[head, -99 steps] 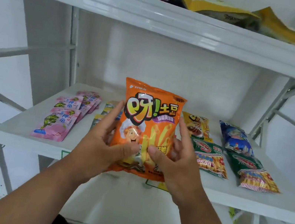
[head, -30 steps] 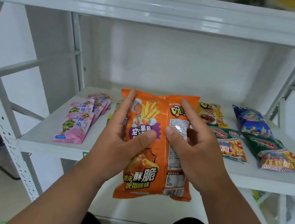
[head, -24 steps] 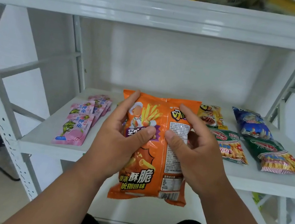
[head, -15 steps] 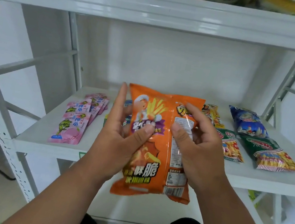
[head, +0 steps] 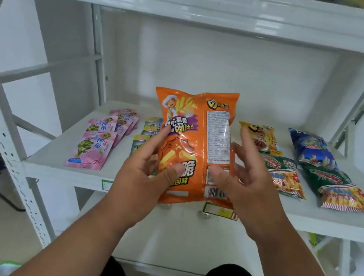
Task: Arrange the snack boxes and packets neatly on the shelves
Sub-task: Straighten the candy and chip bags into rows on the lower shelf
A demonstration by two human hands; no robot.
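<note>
Now the orange snack packet [head: 195,145] sits higher at the centre of the frame, back side up, over the middle shelf [head: 62,172], left hand [head: 146,175] still pinching its lower edge while the right hand [head: 244,184] has spread open, merely touching, so placement looks near.

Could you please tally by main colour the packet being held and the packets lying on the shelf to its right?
orange packet: 1
yellow packet: 1
blue packet: 1
green packets: 2
Total: 5
</note>
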